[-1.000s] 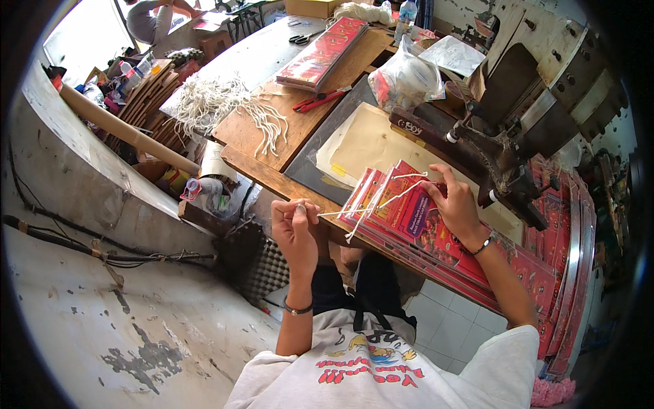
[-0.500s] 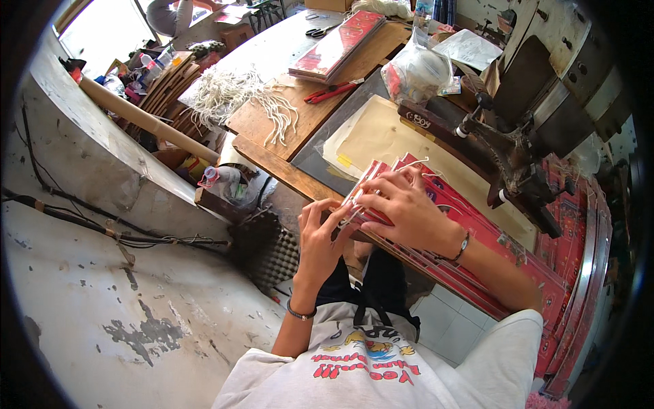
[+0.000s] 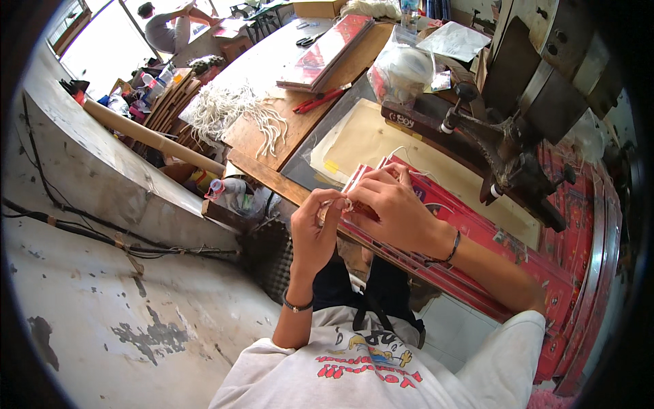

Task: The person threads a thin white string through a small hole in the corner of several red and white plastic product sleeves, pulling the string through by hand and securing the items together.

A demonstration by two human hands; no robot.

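Note:
Pinched between the thumb and index finger of my left hand (image 3: 312, 228) is a white cord (image 3: 347, 204), close to the end of a red printed cardboard piece (image 3: 355, 178). My right hand (image 3: 398, 210) curls over the end of the same red cardboard, with its fingertips on the far side. What lies under the right palm is hidden. Another bit of white cord (image 3: 409, 151) sticks up just beyond the right fingers. Long red printed boards (image 3: 470, 225) lie stacked beneath my right forearm, along the table's near edge.
A heap of white cords (image 3: 228, 112) lies on a wooden board (image 3: 255, 146). Red-handled cutters (image 3: 320, 99) rest beside a stack of red boxes (image 3: 327, 54). Dark metal machinery (image 3: 504, 140) stands over the table at right. Another person (image 3: 167, 31) sits in the far background.
My left hand has drawn slightly back from the cardboard's end, its fingers now bunched in a pinch on the cord. My right hand stays over the cardboard. The view has shifted a little.

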